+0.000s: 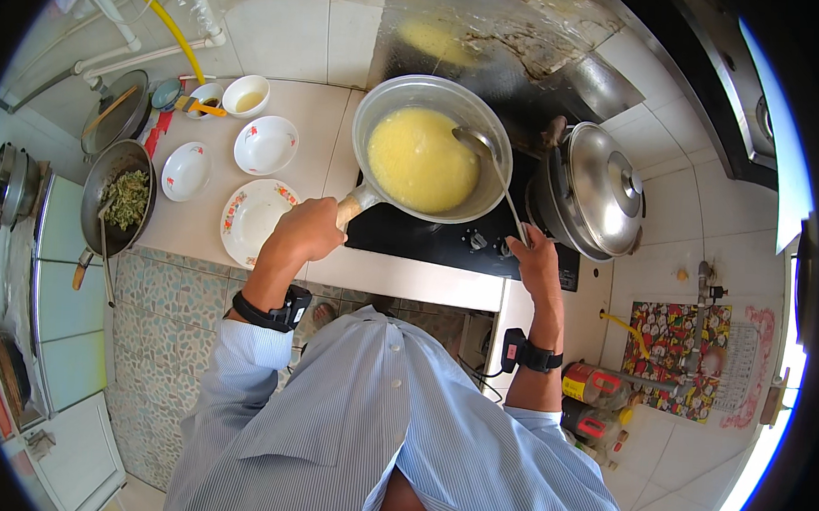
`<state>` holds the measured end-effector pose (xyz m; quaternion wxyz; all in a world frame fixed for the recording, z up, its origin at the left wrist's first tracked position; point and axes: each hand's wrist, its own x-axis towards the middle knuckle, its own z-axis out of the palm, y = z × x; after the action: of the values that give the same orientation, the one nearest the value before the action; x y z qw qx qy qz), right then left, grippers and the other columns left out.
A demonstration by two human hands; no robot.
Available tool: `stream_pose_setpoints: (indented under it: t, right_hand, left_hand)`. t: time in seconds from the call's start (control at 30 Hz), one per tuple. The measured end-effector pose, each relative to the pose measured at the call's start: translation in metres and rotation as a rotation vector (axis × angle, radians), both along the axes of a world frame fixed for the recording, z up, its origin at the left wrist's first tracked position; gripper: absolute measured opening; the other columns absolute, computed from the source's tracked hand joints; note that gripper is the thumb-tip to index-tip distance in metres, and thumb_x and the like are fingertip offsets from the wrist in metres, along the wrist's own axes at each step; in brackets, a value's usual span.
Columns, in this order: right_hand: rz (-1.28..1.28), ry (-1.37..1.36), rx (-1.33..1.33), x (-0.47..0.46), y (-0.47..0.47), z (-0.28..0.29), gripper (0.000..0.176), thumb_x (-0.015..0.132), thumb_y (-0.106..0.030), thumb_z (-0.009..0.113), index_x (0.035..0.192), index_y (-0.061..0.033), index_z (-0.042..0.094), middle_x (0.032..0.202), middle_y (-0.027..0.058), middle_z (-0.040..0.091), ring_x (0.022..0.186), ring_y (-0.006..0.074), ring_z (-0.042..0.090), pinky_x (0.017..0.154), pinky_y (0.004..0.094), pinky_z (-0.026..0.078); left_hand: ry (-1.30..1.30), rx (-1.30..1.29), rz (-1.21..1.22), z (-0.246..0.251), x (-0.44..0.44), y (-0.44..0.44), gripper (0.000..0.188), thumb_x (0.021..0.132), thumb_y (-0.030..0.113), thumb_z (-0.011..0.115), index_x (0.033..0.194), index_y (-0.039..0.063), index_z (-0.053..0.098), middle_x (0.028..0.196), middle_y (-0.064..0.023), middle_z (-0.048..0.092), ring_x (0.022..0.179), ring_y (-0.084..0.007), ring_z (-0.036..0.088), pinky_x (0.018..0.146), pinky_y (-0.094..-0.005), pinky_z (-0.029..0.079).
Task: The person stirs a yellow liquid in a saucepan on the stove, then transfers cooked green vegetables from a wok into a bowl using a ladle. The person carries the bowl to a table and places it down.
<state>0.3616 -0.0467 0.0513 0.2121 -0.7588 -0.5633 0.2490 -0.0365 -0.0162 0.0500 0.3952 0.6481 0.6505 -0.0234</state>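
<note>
My left hand (309,229) is closed around the wooden handle (348,210) of a deep metal pan (365,144) over the black gas stove (423,246). Yellow liquid with a pale, foamy surface (420,160) covers the pan's bottom. In my right hand (538,258) is the long handle of a metal ladle (500,177), whose bowl rests at the right side inside the pan, by the liquid's edge. A white plate with a floral rim (243,224) lies on the counter, partly behind my left hand.
Right of the pan stands a lidded steel pot (601,188). On the left are white bowls (266,145), a bowl with some yellowish liquid (246,98), an orange-handled brush (200,106) and a wok with chopped greens (125,198) near the counter's edge. Plastic bottles (596,387) are at lower right.
</note>
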Motion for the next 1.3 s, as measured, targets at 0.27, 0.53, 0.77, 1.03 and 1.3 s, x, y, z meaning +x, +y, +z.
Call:
stream_pose_setpoints:
  t: [0.27,0.53,0.77,1.03,1.3]
  right_hand:
    - [-0.015,0.002,-0.095,-0.003,-0.001,-0.004,0.048,0.089,-0.030,0.074,0.126,0.0008,0.067,0.083,0.0150,0.066,0.075,0.0258,0.060,0.075,0.0364,0.049]
    - [0.002,0.129,-0.093,-0.015,-0.010,-0.005,0.025,0.093,-0.023,0.072,0.103,-0.0014,0.064,0.071,0.0005,0.049,0.061,0.0103,0.044,0.055,0.0305,0.034]
    - [-0.007,0.284,-0.225,-0.038,-0.021,0.021,0.026,0.092,-0.022,0.072,0.090,0.0006,0.059,0.070,0.0007,0.042,0.065,0.0106,0.038,0.058,0.0321,0.034]
    - [0.019,0.182,-0.043,-0.026,-0.016,0.013,0.029,0.093,-0.021,0.072,0.112,0.0002,0.067,0.072,-0.0016,0.051,0.061,0.0077,0.043,0.054,0.0276,0.035]
    - [-0.029,-0.008,-0.058,-0.003,-0.011,0.006,0.048,0.089,-0.031,0.074,0.125,0.0002,0.067,0.086,0.0162,0.067,0.077,0.0268,0.062,0.076,0.0370,0.050]
  left_hand:
    - [-0.006,-0.011,0.024,-0.001,0.000,-0.001,0.038,0.087,0.023,0.077,0.113,-0.003,0.068,0.107,-0.0234,0.074,0.100,-0.0401,0.073,0.088,-0.0488,0.058]
    - [-0.050,0.031,-0.040,-0.012,-0.004,0.001,0.038,0.091,0.021,0.074,0.114,-0.006,0.060,0.081,-0.0183,0.068,0.056,-0.0282,0.066,0.051,-0.0432,0.050]
    - [-0.060,0.038,-0.045,-0.017,-0.004,0.000,0.037,0.091,0.020,0.073,0.114,-0.006,0.060,0.079,-0.0180,0.068,0.055,-0.0286,0.065,0.051,-0.0435,0.050]
    - [-0.063,0.034,-0.040,-0.015,-0.003,0.000,0.037,0.091,0.020,0.073,0.113,-0.007,0.060,0.079,-0.0175,0.068,0.053,-0.0272,0.064,0.049,-0.0424,0.049]
    - [-0.052,0.021,-0.044,-0.014,-0.003,0.001,0.037,0.092,0.020,0.073,0.114,-0.007,0.060,0.078,-0.0164,0.068,0.051,-0.0251,0.063,0.047,-0.0408,0.049]
